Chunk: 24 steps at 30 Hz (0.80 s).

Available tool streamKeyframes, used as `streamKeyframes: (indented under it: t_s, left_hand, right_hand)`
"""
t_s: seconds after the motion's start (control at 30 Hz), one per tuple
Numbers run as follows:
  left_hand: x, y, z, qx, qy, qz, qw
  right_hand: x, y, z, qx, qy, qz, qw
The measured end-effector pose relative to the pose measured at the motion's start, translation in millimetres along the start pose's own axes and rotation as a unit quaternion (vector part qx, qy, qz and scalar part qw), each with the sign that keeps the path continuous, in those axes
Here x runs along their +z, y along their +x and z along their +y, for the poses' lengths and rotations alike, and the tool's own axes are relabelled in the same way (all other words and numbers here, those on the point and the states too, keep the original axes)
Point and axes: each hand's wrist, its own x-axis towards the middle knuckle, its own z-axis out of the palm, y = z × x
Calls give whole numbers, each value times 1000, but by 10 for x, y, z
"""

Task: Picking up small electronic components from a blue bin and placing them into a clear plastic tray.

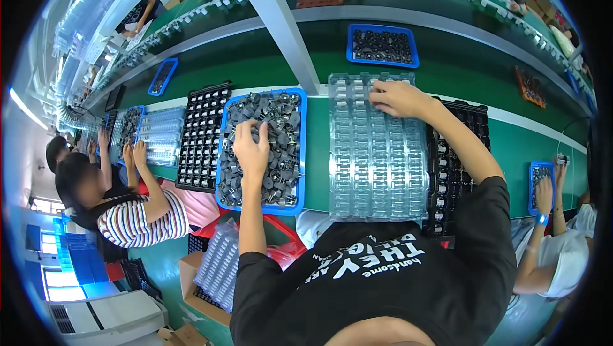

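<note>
My left hand (251, 148) reaches into a blue tray (302, 148) heaped with small dark grey, round-bodied parts (271, 170) that show bits of metal. Its thumb and fingers are apart over the heap, and I see nothing held between them. On my right, a clear plastic blister tray (377, 161) with rows of moulded pockets lies on the green table. My right hand (399, 99) is at its far end, fingers bent down and closed over the pockets. Whatever those fingertips hold is hidden. Some far pockets beside them contain small pale metallic parts (357, 84).
Black pocket trays stand left (203, 138) of the blue tray and partly under the clear one (447, 186). A metal post (274, 20) rises behind. Another blue tray (383, 46) sits farther back. Co-workers sit left (143, 218) and right (549, 250). A cardboard box (198, 282) is on the floor.
</note>
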Motion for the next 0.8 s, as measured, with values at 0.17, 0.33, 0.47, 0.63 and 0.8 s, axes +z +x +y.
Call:
streamKeyframes:
  t_s: [0.17, 0.33, 0.47, 0.63, 0.8]
  left_hand:
    - [-122, 111, 100, -29, -13, 61, 998]
    - [-10, 49, 655, -336, -560, 10, 757]
    - [451, -243, 1072, -531, -802, -170, 213]
    - [589, -609, 1671, -526, -720, -278, 357]
    - [571, -667, 1925, -481, -662, -371, 439]
  right_hand:
    - [148, -48, -7, -41, -32, 77, 996]
    - [213, -106, -218, -16, -37, 156, 987]
    - [-4, -336, -830, 128, 249, 225, 933]
    - [-52, -649, -1583, 237, 608, 251, 715]
    - [69, -946, -1737, 328, 621, 303, 644]
